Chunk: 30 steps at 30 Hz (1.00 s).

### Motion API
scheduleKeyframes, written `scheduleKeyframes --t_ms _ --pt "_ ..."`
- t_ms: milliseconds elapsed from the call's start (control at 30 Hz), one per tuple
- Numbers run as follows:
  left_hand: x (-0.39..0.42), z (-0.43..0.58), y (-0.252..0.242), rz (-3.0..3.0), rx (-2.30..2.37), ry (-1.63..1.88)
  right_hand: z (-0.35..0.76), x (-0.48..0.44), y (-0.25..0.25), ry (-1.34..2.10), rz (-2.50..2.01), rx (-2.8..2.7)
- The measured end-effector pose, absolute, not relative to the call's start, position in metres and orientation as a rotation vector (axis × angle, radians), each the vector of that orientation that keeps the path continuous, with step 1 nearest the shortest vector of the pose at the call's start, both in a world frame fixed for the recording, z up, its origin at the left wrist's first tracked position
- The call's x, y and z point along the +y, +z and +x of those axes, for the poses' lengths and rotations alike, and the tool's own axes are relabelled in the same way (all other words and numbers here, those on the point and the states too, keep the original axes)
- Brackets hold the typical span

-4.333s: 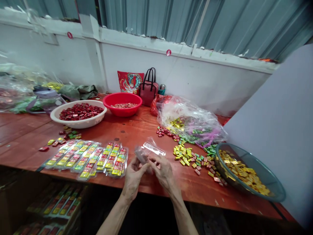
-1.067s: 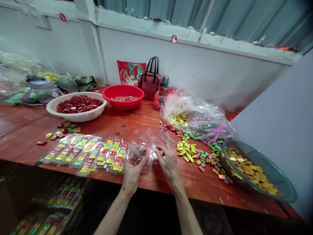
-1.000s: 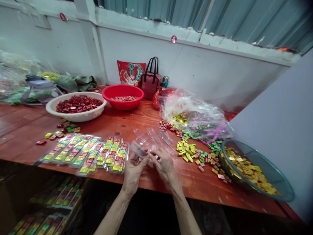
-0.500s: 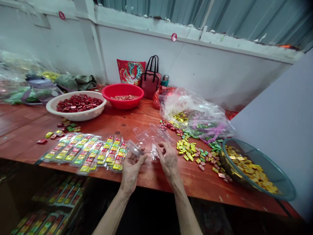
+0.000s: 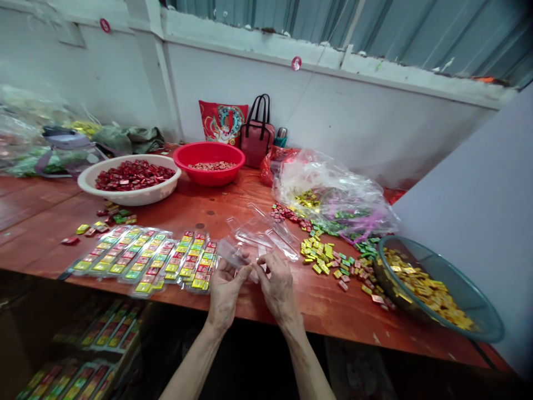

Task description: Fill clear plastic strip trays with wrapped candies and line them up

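Between my hands is a clear plastic tray (image 5: 233,254), long and narrow. My left hand (image 5: 225,289) grips it from below, thumb on its near end. My right hand (image 5: 275,282) pinches at that same near end, the fingertips close to the left thumb. Just beyond lie several loose clear trays (image 5: 266,233) in a jumble on the red table. Left of my hands, filled trays (image 5: 194,258) hold rows of small red, yellow and green wrapped pieces. Loose yellow pieces (image 5: 318,253) are scattered to the right.
A white basin (image 5: 137,197) of dark red pieces and a red basin (image 5: 210,176) stand at the back. A clear plastic bag (image 5: 333,183) spills pieces at back right. A tilted green basin (image 5: 483,316) holds gold pieces near the right edge. More filled trays (image 5: 73,380) sit below the table.
My right hand has moved left, from the loose trays to the near end of the tray in my left hand. The loose trays lie more spread out.
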<state>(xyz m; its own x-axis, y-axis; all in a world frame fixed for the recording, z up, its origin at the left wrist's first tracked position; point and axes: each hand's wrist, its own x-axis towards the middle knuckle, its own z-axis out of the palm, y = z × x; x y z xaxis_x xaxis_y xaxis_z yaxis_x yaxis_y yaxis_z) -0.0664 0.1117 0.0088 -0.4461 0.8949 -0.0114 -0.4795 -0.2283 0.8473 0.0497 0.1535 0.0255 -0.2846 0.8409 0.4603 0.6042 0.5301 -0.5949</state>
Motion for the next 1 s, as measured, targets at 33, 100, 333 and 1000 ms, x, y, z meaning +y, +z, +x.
scheduleKeyframes --t_ms 33,100,333,1000 --pt "0.112 -0.068 0.008 0.598 1.02 1.832 0.051 0.157 0.027 0.418 -1.18 -1.981" --pt "0.113 -0.069 0.007 0.566 1.018 1.839 0.056 0.163 0.029 0.442 -1.209 -1.941" --pt "0.112 -0.063 0.014 0.648 0.945 1.809 0.058 0.162 0.032 0.444 -1.137 -2.105" --pt "0.112 -0.064 0.017 0.632 0.929 1.807 0.059 0.163 0.033 0.367 -1.149 -2.127"
